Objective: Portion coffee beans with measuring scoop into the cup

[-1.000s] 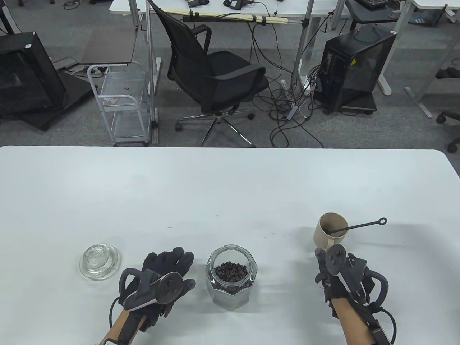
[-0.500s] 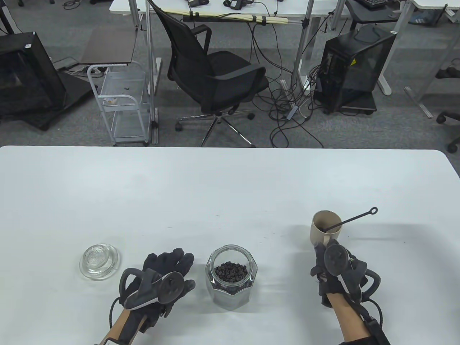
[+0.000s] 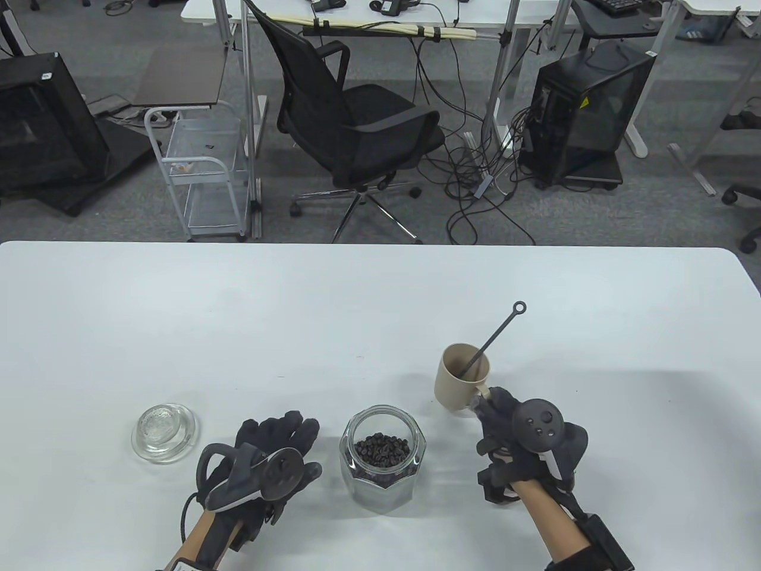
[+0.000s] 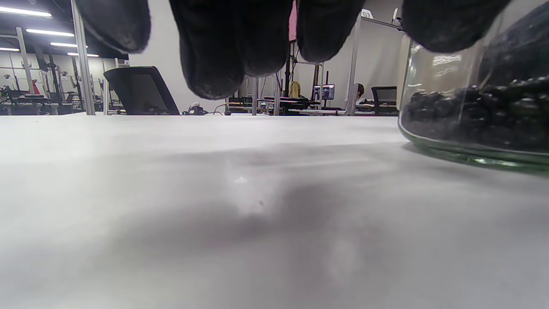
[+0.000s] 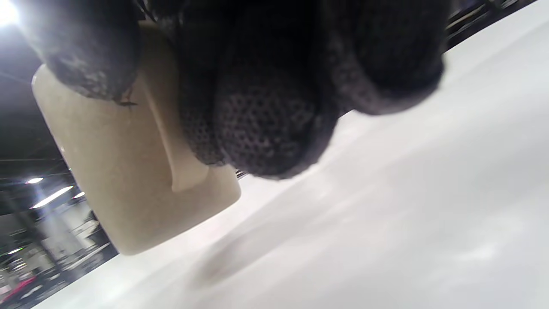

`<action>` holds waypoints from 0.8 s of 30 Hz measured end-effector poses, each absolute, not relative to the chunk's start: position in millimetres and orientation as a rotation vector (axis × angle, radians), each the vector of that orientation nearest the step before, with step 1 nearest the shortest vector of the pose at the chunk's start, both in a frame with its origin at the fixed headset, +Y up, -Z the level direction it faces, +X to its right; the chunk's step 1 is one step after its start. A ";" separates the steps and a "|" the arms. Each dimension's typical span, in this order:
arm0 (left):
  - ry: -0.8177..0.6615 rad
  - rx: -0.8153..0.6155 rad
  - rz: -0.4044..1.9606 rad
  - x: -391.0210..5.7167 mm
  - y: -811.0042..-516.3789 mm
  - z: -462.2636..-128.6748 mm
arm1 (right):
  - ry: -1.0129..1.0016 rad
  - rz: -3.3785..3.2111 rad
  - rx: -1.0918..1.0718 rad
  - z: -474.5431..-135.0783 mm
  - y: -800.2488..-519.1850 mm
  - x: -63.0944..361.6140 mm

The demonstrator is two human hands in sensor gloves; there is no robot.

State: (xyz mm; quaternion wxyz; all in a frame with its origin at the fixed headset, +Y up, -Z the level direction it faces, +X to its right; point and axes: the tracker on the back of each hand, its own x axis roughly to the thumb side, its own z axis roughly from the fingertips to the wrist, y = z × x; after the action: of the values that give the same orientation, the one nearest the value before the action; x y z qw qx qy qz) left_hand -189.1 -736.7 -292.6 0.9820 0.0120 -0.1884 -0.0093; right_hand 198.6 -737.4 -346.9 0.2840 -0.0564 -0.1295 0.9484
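Room: an office floor with grey carpet, a black swivel chair (image 3: 357, 119), a white wire trolley (image 3: 199, 172) and a black computer tower (image 3: 579, 113) beyond the far edge of the counter (image 3: 297, 309).
Landmark: an open glass jar (image 3: 383, 455) of coffee beans (image 3: 382, 449) stands near the front of the white counter, between the two hands.
Lid: a glass lid (image 3: 163, 432) lies flat on the counter, well to the left of the jar.
Left hand (image 3: 267, 458): rests palm down on the counter just left of the jar, between jar and lid; its fingers (image 4: 223, 51) are stretched out loosely and hold nothing.
Cup: a beige cup (image 3: 464, 377) sits up and to the right of the jar, lifted clear of the counter in the right wrist view, with its shadow below.
Scoop: a black long-handled measuring scoop (image 3: 496, 336) stands in the cup, its ring end leaning up and away to the right.
Right hand (image 3: 523, 440): to the right of the jar, its fingers (image 5: 266, 111) are curled around the cup's handle (image 5: 171, 141).
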 end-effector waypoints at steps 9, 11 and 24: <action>-0.378 0.006 -0.026 -189.1 -737.9 -293.8 | -0.251 2.499 0.083 -366.0 -739.8 153.1; -0.379 0.004 -0.029 -188.8 -738.1 -293.9 | -0.243 2.500 0.087 -369.0 -741.1 145.8; -0.405 0.018 -0.037 -185.4 -738.6 -293.1 | -0.209 2.522 0.167 -376.5 -747.9 127.4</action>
State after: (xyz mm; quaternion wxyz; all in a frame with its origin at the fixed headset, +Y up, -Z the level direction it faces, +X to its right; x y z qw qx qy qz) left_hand -185.4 -738.6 -293.1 0.9793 0.0088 -0.2013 -0.0186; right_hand 127.4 -747.9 -376.5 0.2981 0.0629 -0.0788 0.9492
